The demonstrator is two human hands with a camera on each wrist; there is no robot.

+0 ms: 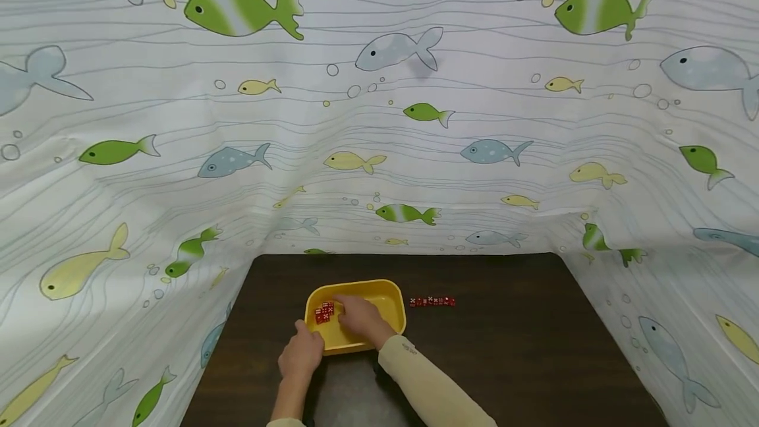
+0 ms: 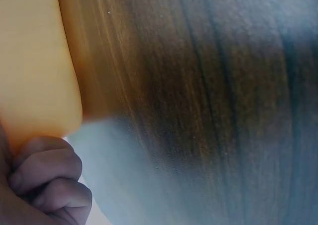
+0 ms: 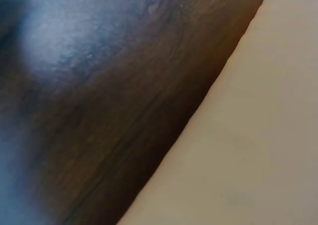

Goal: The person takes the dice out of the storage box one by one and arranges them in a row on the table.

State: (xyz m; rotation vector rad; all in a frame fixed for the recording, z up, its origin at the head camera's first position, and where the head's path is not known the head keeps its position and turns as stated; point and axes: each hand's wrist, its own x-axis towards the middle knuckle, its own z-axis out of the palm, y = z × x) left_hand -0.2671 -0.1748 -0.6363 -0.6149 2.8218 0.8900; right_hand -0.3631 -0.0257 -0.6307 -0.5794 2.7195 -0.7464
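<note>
Red dice [image 1: 435,301] beside yellow tray [image 1: 389,307], fish-print cloth [image 1: 379,94]

No word, brand or printed numeral can be read. Near the cuff of the right sleeve [image 1: 435,384] sits a small dark mark [image 1: 409,346] that looks like lettering, too tiny and blurred to make out. The only number signs are white pips on red dice. In the yellow tray [image 1: 388,308], the cluster of dice [image 1: 324,312] carries pips on several faces, most running together too much to count. On the tabletop [image 1: 522,335], just beside the tray, the row of dice [image 1: 432,301] bears pips too; the leftmost die's X-like pattern looks like a five.
</note>
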